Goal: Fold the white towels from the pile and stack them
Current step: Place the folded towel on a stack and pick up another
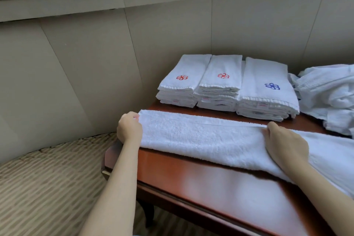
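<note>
My left hand (129,128) pinches the long towel (201,136) at its mid-frame end; my right hand (287,143) rests on it, grip unclear. I'd keep edges aligned and taut.

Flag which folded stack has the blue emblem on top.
The rightmost stack, beside the unfolded pile: its top towel carries a blue flower mark, while the left stack and middle stack both show red ones.

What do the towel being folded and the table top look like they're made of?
towel: looks like white cotton terry with a matte finish. A nubby looped pile shows across its surface, but the fibre itself isn't certain.
table: looks like reddish-brown wood under a glossy varnish, with a soft bright reflection on the top near the front edge. Solid wood or veneer, can't tell.
</note>
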Demonstrator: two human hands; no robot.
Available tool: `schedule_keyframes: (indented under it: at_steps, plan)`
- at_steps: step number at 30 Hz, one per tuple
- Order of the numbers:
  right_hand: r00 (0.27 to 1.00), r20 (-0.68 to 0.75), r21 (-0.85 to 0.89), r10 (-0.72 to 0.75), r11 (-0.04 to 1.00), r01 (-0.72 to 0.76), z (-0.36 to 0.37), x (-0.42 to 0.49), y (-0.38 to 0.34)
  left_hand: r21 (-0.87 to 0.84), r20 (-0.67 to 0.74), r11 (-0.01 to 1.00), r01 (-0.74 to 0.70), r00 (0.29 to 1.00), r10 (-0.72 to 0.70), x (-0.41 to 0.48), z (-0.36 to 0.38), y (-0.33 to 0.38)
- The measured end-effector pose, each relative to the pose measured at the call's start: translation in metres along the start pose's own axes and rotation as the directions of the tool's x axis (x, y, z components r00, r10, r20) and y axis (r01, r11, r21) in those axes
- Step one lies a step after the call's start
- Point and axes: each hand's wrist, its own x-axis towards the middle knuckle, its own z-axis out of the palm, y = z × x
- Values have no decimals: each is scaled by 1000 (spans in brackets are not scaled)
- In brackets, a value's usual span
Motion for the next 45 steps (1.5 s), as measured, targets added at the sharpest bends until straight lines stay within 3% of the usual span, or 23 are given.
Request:
schedule_keyframes:
  at_steps: [4,9,12,14,17,22,24,29,32,35,38,45]
  plan:
    - [998,62,74,-16,997,12,4,7,1,154,32,988,4,999,-8,-3,4,1]
    - [994,100,100,-30,995,20,-1,9,-5,432,86,901,49,992,-95,-17,4,20]
    - [992,113,25,-60,998,58,-9,0,-9,497,256,857,-136,967,5,-47,14,48]
    - [988,135,-42,-69,996,76,-19,-10,-9,439,432,835,-332,893,127,-72,24,75]
    - [979,188,-119,-83,987,107,-34,-28,8,242,652,797,-553,701,289,-112,42,119]
    - [957,284,-217,58,976,6,-72,-50,71,-70,794,750,-657,419,441,-171,69,183]
    - [915,377,-204,143,977,-68,-90,-53,97,-129,803,729,-672,361,474,-188,76,200]
    - [808,504,-245,305,948,-205,-133,-55,156,-112,721,721,-684,443,533,-212,90,221]
    - [842,340,-169,420,907,-385,-144,-49,188,-148,657,752,-642,505,560,-210,99,224]
    - [871,91,88,483,867,-490,-137,-33,208,-162,611,752,-639,534,584,-209,104,226]
    - [855,71,218,513,829,-515,-111,-30,215,-144,539,739,-658,574,616,-210,110,227]
    - [805,85,173,587,787,-592,-79,-27,229,-126,488,656,-744,529,694,-202,121,233]
